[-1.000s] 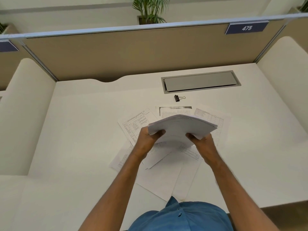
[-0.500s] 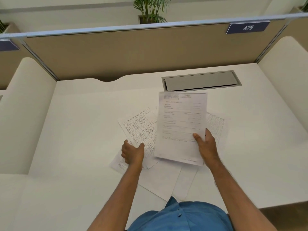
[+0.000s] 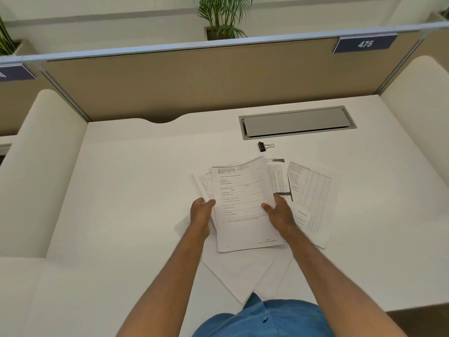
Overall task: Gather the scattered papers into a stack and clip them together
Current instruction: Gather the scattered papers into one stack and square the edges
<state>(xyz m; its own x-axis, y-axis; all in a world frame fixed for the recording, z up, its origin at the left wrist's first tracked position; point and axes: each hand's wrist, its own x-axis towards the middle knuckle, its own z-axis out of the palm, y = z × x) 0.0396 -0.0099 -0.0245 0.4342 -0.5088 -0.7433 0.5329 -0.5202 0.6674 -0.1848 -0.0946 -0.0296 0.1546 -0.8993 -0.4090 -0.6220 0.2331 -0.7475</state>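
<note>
A small stack of printed forms point(image 3: 243, 203) lies at the middle of the white desk point(image 3: 126, 190), a lined form on top. My left hand point(image 3: 201, 211) grips its left edge, together with a table sheet point(image 3: 202, 182) that sticks out underneath. My right hand point(image 3: 279, 210) holds the right edge, thumb on top. More loose sheets point(image 3: 311, 190) lie spread to the right, and blank ones point(image 3: 240, 276) stick out below the stack toward me. A black binder clip point(image 3: 263, 146) rests on the desk beyond the papers, apart from both hands.
A grey cable-tray lid point(image 3: 296, 122) is set into the desk behind the clip. Tan partition panels point(image 3: 194, 79) close off the back, and cream side dividers point(image 3: 36, 166) stand left and right. The desk's near edge is at my blue shirt point(image 3: 262, 319).
The stack was held up in both hands, then in the right hand alone. It has come down and left onto the sheets, and my left hand has closed on its left edge.
</note>
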